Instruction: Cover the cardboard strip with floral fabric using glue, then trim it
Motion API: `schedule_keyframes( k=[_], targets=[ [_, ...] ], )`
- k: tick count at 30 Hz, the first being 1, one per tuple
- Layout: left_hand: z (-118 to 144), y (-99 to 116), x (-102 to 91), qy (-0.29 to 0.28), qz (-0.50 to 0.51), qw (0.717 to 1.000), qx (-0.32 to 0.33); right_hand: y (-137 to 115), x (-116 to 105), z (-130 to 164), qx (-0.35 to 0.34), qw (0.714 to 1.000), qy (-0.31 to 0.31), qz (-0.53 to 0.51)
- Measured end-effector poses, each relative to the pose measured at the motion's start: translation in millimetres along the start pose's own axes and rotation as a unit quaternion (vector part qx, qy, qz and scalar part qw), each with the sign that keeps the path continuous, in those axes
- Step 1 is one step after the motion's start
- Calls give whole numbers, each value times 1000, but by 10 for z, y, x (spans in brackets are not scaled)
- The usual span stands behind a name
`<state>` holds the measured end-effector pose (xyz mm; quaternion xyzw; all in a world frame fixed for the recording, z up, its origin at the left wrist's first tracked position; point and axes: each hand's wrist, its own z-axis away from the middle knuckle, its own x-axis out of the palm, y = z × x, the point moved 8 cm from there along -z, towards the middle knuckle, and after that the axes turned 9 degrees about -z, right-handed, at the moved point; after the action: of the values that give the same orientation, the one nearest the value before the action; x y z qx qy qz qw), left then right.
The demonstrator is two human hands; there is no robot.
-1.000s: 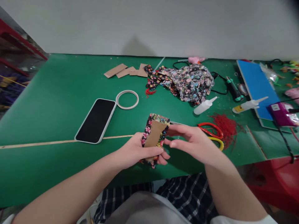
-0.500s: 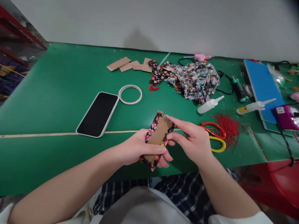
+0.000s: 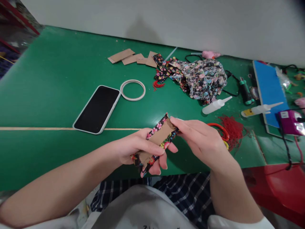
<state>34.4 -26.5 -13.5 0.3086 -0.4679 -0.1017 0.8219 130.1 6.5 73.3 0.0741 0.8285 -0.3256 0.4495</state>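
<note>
My left hand [image 3: 135, 144] grips a small rectangular cardboard piece [image 3: 160, 135] with black floral fabric folded over its edges. The thumb lies across the bare brown side, and the fingers support it from beneath. The piece is tilted, its upper end pointing away to the right. At that end my right hand [image 3: 202, 136] is closed on the fabric edge with the index fingertip at the corner; its thumb is hidden. Behind the right hand, red and yellow scissor handles [image 3: 222, 131] show in part, beside a bundle of red thread tassels [image 3: 231, 130].
A phone [image 3: 97, 109] and a roll of tape [image 3: 132, 90] lie left on the green table [image 3: 59, 79]. Farther back are cardboard pieces [image 3: 122, 56] and crumpled floral fabric [image 3: 205, 78]. Two glue bottles [image 3: 215, 106], a blue board [image 3: 270, 89] and a purple device [image 3: 292, 122] stand right.
The cardboard piece has turned flatter, its lower end swinging left. My right hand has shifted from pinching the side edge to the upper right end, now covering more of the scissors.
</note>
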Motion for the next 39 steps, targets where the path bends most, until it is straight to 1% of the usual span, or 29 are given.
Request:
schedule_keyframes(
  k=[3,9,13,18,21,23,25,26,28,29,31,33,36,39],
  targets=[
    [-7,-10,7,-4,2,1000,-4,-24,-2,39,-12,1000,1,26],
    [-10,-31,1,-6,-5,1000,-19,-31,-4,81,-45,997,40,41],
    [-18,-29,-6,-4,-2,1000,-24,-40,53,80,-58,997,27,48],
    [-26,-9,-17,8,0,1000,-14,-23,68,70,-51,996,58,42],
    [-37,-15,-15,12,-18,1000,-13,-12,50,58,-39,997,58,43],
    [-44,-17,-28,27,-40,999,-10,37,20,53,-3,999,48,-4],
    [-48,-10,-41,47,-69,997,-5,179,-29,71,84,990,59,-96],
    [-49,-4,-43,56,-82,995,-4,269,-48,94,135,976,76,-150],
    [-46,3,-41,71,-108,992,-9,436,-52,154,220,936,120,-247],
    [-43,9,-42,81,-119,990,-12,495,-32,175,247,916,137,-284],
    [-36,31,-43,99,-135,986,-16,570,66,186,288,890,134,-328],
    [-33,62,-35,110,-152,982,-15,599,154,180,321,881,121,-325],
    [-31,92,-21,115,-182,976,-19,564,201,153,342,894,109,-268],
    [-25,111,-39,127,-211,969,-23,496,226,130,341,905,99,-235]
  ],
)
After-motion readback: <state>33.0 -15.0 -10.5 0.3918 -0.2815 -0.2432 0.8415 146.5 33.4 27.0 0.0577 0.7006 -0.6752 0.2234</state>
